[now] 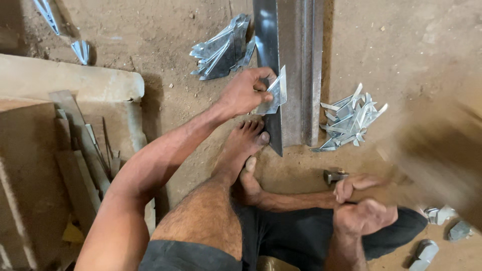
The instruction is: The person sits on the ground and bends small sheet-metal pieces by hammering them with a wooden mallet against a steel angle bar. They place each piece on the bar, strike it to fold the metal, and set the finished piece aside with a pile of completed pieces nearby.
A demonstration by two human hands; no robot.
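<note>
I sit on a dirt floor. My left hand (246, 93) holds a small bent piece of shiny sheet metal (273, 93) against the edge of a long steel rail (296, 70) that runs away from me. The toes of my left foot (243, 143) rest at the rail's near end. My right hand (364, 213) is low beside my folded leg and grips a hammer, whose dark head (334, 176) points left. The hammer's handle is hidden in the fist.
One pile of cut metal pieces (223, 47) lies left of the rail and another (349, 120) lies right of it. Loose metal bits (427, 251) sit at the bottom right. A stone block (75, 80) and wooden boards (75, 165) stand at my left. A brown blur covers the right side.
</note>
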